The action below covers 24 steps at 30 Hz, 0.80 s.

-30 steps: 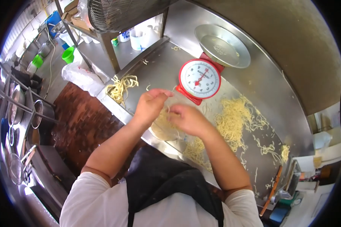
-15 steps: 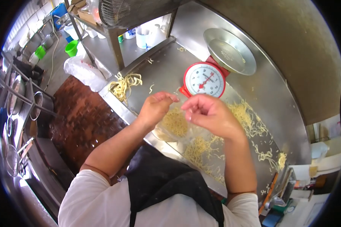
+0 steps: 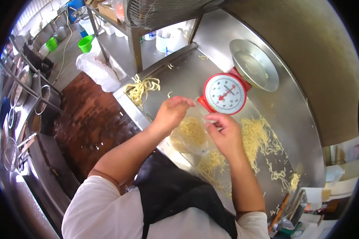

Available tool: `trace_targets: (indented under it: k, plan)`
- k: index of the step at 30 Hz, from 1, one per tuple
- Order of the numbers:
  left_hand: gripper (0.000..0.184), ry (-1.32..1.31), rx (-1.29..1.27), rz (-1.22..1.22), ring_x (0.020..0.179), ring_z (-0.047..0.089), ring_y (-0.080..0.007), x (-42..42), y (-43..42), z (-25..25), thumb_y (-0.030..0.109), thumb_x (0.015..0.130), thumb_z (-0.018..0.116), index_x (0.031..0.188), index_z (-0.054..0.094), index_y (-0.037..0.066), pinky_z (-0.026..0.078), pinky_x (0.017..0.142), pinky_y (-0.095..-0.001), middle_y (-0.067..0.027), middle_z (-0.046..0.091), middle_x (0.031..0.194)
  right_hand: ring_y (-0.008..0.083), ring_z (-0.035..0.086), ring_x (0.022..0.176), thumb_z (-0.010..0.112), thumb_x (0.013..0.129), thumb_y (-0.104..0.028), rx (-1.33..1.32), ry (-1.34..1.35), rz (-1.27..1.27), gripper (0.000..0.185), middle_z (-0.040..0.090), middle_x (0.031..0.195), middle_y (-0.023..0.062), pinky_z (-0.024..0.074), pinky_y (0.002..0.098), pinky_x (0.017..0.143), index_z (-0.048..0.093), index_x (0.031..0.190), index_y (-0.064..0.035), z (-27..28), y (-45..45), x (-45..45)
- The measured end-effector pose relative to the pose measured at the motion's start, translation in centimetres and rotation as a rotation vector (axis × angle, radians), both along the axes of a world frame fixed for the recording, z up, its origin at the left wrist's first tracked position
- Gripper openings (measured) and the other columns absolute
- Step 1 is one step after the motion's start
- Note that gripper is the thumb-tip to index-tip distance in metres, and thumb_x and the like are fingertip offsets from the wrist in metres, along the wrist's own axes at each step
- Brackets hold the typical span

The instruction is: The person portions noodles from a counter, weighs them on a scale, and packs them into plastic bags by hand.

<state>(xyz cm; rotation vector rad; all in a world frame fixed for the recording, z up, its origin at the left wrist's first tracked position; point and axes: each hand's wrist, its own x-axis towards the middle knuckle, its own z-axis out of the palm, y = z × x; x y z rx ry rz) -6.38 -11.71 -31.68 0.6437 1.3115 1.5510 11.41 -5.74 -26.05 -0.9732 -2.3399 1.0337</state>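
Observation:
A clear plastic bag of noodles hangs in front of me over the near edge of the metal table. My left hand pinches the bag's upper edge between thumb and fingers. On the other side, my right hand has its fingers curled in and grips the bag's opening; the film there is thin and hard to see. Loose noodles lie spread on the metal to the right of my right hand. Just beyond both hands stands a red dial scale with a round metal pan.
A small heap of thicker noodles sits at the table's left edge. Past it hangs a white plastic bag. A large fan juts in at the top, and a raised metal wall bounds the far side.
The view has shifted, so the table and scale appear lower and farther right. My right hand has come down beside the bag, its fingers now at the bag's edge. My left hand keeps its pinch.

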Motion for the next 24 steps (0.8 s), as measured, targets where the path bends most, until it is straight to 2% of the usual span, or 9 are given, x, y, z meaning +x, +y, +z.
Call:
trace_targets:
  k: [4,5,7,9,12,15,18,21,24]
  plan:
    - [0.019,0.026,-0.004,-0.026,0.049,0.032,-0.0027,0.4,-0.2,-0.4,0.021,0.089,0.06,0.096,0.065,0.004,0.025,0.045,-0.0213,0.008,0.041,0.059,0.0306,0.063,0.096,0.071,0.074,-0.023,0.201,-0.194,-0.059,0.058,0.063,0.111,0.0167,0.0487,0.0362,0.084,0.052,0.126,-0.0056,-3.9,1.0,2.3]
    - [0.018,0.079,-0.019,-0.052,0.05,0.033,-0.0031,0.3,-0.5,-0.6,0.021,0.088,0.06,0.097,0.065,0.005,0.026,0.046,-0.0214,0.0075,0.041,0.058,0.0329,0.061,0.101,0.071,0.073,-0.026,-0.084,-0.387,-0.037,0.069,0.062,0.113,0.0176,0.0468,0.0384,0.088,0.045,0.133,-0.0058,-4.8,1.4,3.2]
    - [0.018,0.378,-0.033,-0.198,0.051,0.038,-0.0038,-0.8,-1.3,-0.5,0.02,0.088,0.06,0.099,0.065,0.007,0.03,0.047,-0.0213,0.0058,0.045,0.06,0.0312,0.062,0.098,0.067,0.075,-0.022,-0.175,-0.494,-0.068,0.064,0.062,0.111,0.0185,0.048,0.0371,0.085,0.045,0.132,-0.0044,-6.2,1.4,4.4]
    - [0.019,0.868,-0.039,-0.437,0.053,0.045,-0.0046,-2.7,-3.1,0.1,0.019,0.088,0.059,0.102,0.064,0.008,0.036,0.049,-0.0212,0.0032,0.052,0.064,0.0285,0.063,0.095,0.063,0.077,-0.017,-0.286,-0.501,-0.085,0.059,0.063,0.108,0.0182,0.049,0.0352,0.081,0.045,0.133,-0.004,-8.3,1.4,5.9]
    - [0.022,1.516,-0.01,-0.388,0.058,0.054,-0.006,-4.2,-5.3,-3.9,0.018,0.09,0.056,0.109,0.062,0.01,0.043,0.052,-0.0221,-0.0011,0.061,0.074,0.0227,0.063,0.088,0.056,0.081,-0.009,-0.511,-0.313,-0.097,0.054,0.064,0.103,0.0145,0.0497,0.0314,0.073,0.043,0.134,-0.0044,-10.6,0.8,8.1]
    - [0.026,1.405,-0.047,-0.427,0.062,0.058,-0.0067,-4.7,-5.2,-6.7,0.02,0.093,0.053,0.114,0.06,0.007,0.045,0.052,-0.0217,-0.0038,0.064,0.082,0.0159,0.06,0.076,0.048,0.084,0.0,-0.786,0.002,-0.136,0.051,0.062,0.094,0.0079,0.0489,0.0273,0.066,0.043,0.134,-0.0053,-10.0,-0.6,7.0]
    - [0.029,0.28,-0.185,-0.411,0.061,0.057,-0.0072,-2.7,-3.7,-1.2,0.025,0.095,0.051,0.114,0.06,0.004,0.044,0.05,-0.0215,-0.0037,0.062,0.077,0.0142,0.059,0.07,0.046,0.084,0.002,-0.833,0.195,-0.202,0.04,0.06,0.084,0.0055,0.0496,0.0275,0.064,0.051,0.123,-0.0037,-6.4,-0.3,6.4]
    - [0.027,0.189,-0.114,-0.386,0.054,0.053,-0.0071,-0.9,-2.1,1.4,0.026,0.097,0.049,0.105,0.061,0.003,0.041,0.045,-0.0208,-0.0022,0.059,0.072,0.0106,0.057,0.065,0.041,0.084,0.004,-0.773,0.218,-0.131,0.031,0.058,0.079,0.0023,0.0488,0.0255,0.062,0.058,0.109,-0.0034,-4.5,0.4,7.2]
    - [0.023,0.182,0.039,-0.31,0.046,0.048,-0.0079,0.6,0.0,5.2,0.024,0.095,0.051,0.101,0.06,0.003,0.039,0.042,-0.0206,-0.001,0.055,0.065,0.0097,0.055,0.064,0.044,0.085,0.002,-0.688,0.353,-0.1,0.021,0.058,0.076,0.0018,0.0486,0.0246,0.06,0.06,0.098,-0.0025,0.2,0.8,8.6]
